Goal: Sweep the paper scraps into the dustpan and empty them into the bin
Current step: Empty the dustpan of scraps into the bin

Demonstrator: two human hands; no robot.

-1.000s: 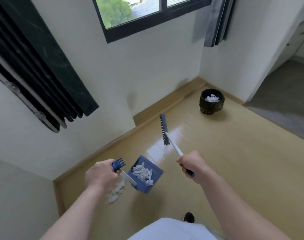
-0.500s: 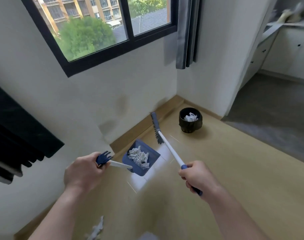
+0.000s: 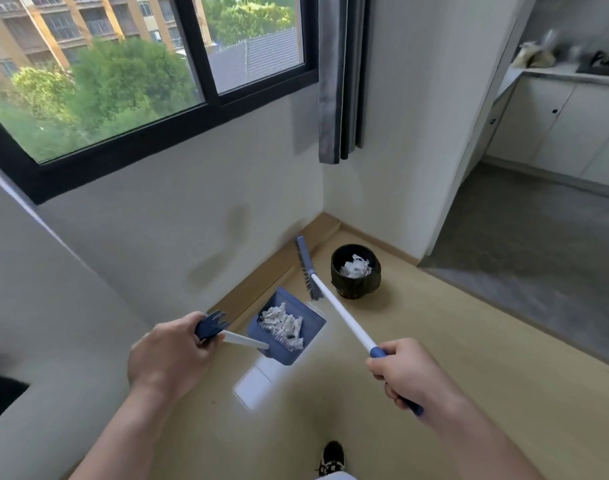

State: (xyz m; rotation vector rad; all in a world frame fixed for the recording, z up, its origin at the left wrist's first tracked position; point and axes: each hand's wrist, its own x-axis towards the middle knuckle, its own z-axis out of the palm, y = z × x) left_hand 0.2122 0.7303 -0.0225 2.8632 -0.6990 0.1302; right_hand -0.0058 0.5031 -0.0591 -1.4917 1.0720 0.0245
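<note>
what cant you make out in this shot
Head view only:
- Bin floor: covered by paper scraps.
- Items on the counter: blurred, far off.
- Shoe: cut by the bottom edge.
- Left hand: its fingertips on the dustpan handle are behind the hand itself.

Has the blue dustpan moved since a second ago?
Yes. The dustpan, held by the left hand, has been carried toward the black bin in the corner; the gap between them is clearly smaller.
</note>
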